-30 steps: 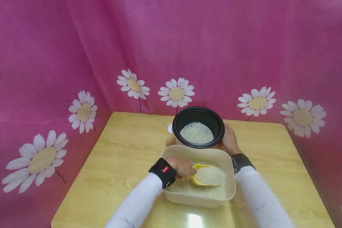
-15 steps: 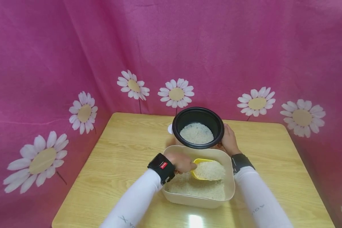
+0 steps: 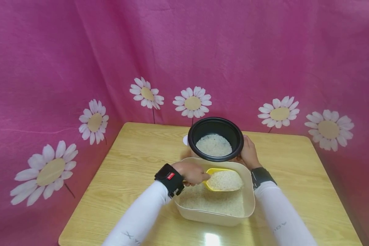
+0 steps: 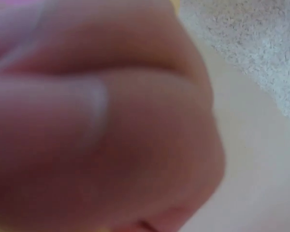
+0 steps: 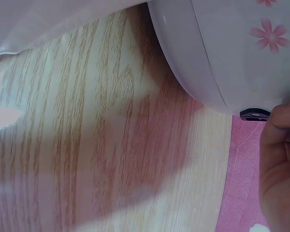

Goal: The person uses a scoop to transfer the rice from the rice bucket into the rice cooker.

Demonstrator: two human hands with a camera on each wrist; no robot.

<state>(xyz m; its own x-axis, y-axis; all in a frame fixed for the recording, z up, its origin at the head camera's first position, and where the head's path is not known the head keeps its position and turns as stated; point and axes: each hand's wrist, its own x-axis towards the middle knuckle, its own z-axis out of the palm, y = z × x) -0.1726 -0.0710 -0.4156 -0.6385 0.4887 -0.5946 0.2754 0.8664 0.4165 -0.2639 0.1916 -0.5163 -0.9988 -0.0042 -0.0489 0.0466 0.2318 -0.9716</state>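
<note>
Rice (image 3: 213, 203) in three spots, near to far: loose across the tub (image 3: 213, 220), heaped in the scoop (image 3: 211, 171), a layer at the bottom of the pot (image 3: 200, 131). Tub is nearest, on the table (image 3: 135, 177).

Scoop is over the tub, within its rim, roughly level; shadow below suggests it's clear of the bed. Left hand (image 3: 190, 172) has fingers curled round the scoop handle, firm hold; left wrist view is mostly blurred finger, bent too. Heap looks high, bunched toward the open front lip. Likely trouble: lip dips or wrist twists early, grains slide off. Over the tub that's harmless; past the rim they'd end up on the table.

Pot just beyond the tub, black rim sitting higher. Rims overlap in the head view, can't tell if they touch. Scoop carried too low could knock the pot rim and jolt grains loose; emptied short, rice could drop between tub and pot.

Right hand (image 3: 249, 153) at the right side of the cooker (image 5: 241, 58), white with pink flowers, under the pot. Fingers curled beside a black tab (image 5: 253, 114), looks like a grip; tips partly hidden. Slack or uneven hold there could let the cooker slide or tilt if bumped.

Behind everything, pink curtain (image 3: 221, 51) with daisies, well clear of the scoop
</note>
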